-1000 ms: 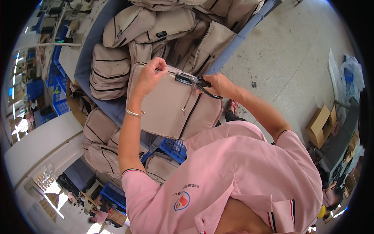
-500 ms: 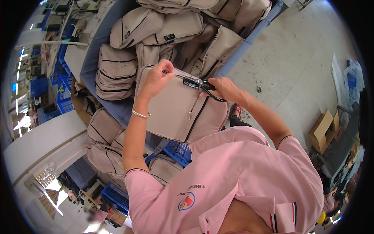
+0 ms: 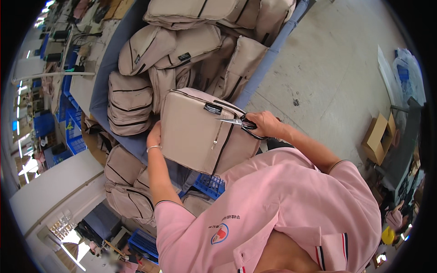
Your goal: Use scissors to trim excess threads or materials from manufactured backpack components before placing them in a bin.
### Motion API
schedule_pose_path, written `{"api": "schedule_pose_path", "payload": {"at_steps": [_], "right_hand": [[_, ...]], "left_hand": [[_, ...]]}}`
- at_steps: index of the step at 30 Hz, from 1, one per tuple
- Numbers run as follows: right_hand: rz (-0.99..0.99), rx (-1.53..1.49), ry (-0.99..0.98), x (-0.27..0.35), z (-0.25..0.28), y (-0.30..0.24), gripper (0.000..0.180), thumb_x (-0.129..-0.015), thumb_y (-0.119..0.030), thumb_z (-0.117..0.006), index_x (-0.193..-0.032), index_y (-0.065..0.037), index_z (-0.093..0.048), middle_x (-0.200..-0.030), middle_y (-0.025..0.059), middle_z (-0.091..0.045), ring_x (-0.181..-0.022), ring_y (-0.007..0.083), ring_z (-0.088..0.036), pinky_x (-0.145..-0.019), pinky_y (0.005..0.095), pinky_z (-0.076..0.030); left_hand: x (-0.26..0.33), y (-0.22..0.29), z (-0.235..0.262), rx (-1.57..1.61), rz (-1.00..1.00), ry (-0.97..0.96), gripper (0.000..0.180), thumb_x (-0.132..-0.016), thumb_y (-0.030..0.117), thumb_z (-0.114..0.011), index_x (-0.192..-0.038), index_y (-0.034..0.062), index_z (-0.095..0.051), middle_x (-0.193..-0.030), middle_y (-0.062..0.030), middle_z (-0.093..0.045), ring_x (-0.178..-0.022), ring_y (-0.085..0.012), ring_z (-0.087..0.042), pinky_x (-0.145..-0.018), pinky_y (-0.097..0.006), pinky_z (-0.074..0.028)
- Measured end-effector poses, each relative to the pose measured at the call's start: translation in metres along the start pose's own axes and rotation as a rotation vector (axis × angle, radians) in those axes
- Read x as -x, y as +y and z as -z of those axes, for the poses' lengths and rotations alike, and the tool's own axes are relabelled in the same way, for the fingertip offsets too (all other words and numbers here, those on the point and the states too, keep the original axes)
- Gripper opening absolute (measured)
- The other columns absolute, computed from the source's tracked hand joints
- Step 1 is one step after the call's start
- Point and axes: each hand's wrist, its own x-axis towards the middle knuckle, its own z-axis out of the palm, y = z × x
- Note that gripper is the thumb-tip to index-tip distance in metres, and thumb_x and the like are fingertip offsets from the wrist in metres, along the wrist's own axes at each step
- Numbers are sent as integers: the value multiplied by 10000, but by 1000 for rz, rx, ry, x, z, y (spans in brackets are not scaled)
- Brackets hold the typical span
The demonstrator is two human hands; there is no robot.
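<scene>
A beige fabric backpack (image 3: 189, 129) is in front of my body, its flat panel facing up. It bears a black label, a dark zipper line and a hanging zipper pull. My left hand (image 3: 154, 136) grips the bag's left edge, its fingers partly hidden behind the side. In my right hand (image 3: 265, 123) is a pair of scissors (image 3: 233, 121) with black handles. The blades point left over the panel, just below the label, and look slightly parted.
Beyond the backpack stands a blue fabric-sided bin (image 3: 268, 61) heaped with similar beige bags (image 3: 195, 43). More bags (image 3: 129, 182) lie at lower left, near a blue plastic crate (image 3: 209, 184). An open cardboard box (image 3: 378, 139) sits on the right.
My left hand has left the bag's top edge and moved down to its left side. The scissors have shifted from the top seam to over the panel. The backpack has tilted slightly.
</scene>
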Motion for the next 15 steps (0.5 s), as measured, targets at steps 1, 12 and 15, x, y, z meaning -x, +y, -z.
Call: {"api": "schedule_pose_path", "payload": {"at_steps": [1, 12, 15], "right_hand": [[70, -19, -2, 1, 0, -3, 231, -789, -227, -670, -827, -28, -560, -742, 209, -602, -693, 433, -585, -609, 484, -465], [-84, -212, 293, 56, 18, 2, 262, -786, -196, -701, -831, -13, -520, -739, 201, -543, -667, 408, -512, -597, 416, -443], [-48, -245, 393, 54, 36, 0, 309, -812, -243, -750, -862, -19, -543, -718, 154, -506, -640, 284, -471, -584, 361, -426]], "left_hand": [[11, -5, 7, 4, 3, 7, 519, -937, 464, -546, -1232, 49, -646, -1124, -108, -689, -1011, -213, -626, -886, -326, -483], [211, 154, -131, 152, -353, 153, 230, -964, 167, -590, -1134, 34, -669, -974, -25, -695, -839, -101, -646, -716, -236, -514], [275, 180, -136, -115, -717, 367, 142, -966, 116, -571, -997, 19, -670, -909, 19, -651, -793, -66, -580, -727, -214, -466]]}}
